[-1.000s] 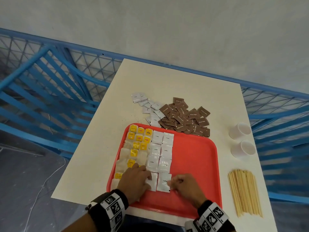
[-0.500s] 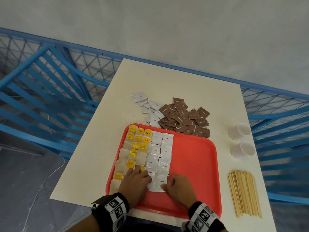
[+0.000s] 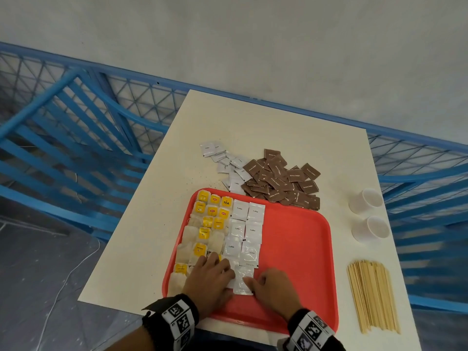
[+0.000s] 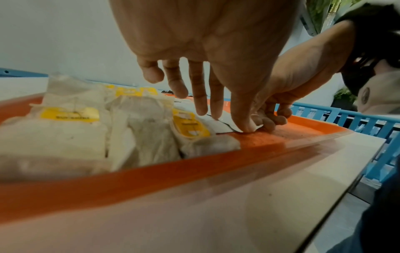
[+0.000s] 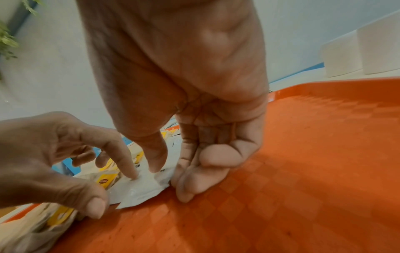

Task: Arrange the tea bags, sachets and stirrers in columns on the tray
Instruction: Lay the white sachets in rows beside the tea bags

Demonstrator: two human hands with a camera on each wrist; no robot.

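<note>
A red tray [image 3: 298, 249] holds yellow-tagged tea bags [image 3: 205, 231] along its left side and two columns of white coffee sachets [image 3: 245, 224] beside them. At the near end of those columns lies one white sachet [image 3: 242, 279]. My left hand [image 3: 220, 267] presses on its left part with straight fingers [image 5: 129, 172], the thumb at its near corner. My right hand [image 3: 255, 281] has curled fingers [image 5: 184, 190] against the sachet's right edge [image 5: 140, 188], and the thumb lies over it. The sachet under the left hand's palm is hidden in the head view.
Beyond the tray lie a loose pile of white sachets [image 3: 228, 163] and a pile of brown sugar sachets [image 3: 281, 181]. Two white cups [image 3: 364, 200] [image 3: 371, 229] and a bundle of wooden stirrers [image 3: 372, 297] sit on the table at the right. A blue railing surrounds the table.
My right hand has slid left with the white sachet, bringing it against the sachet under my left hand. The left hand has stayed nearly in place.
</note>
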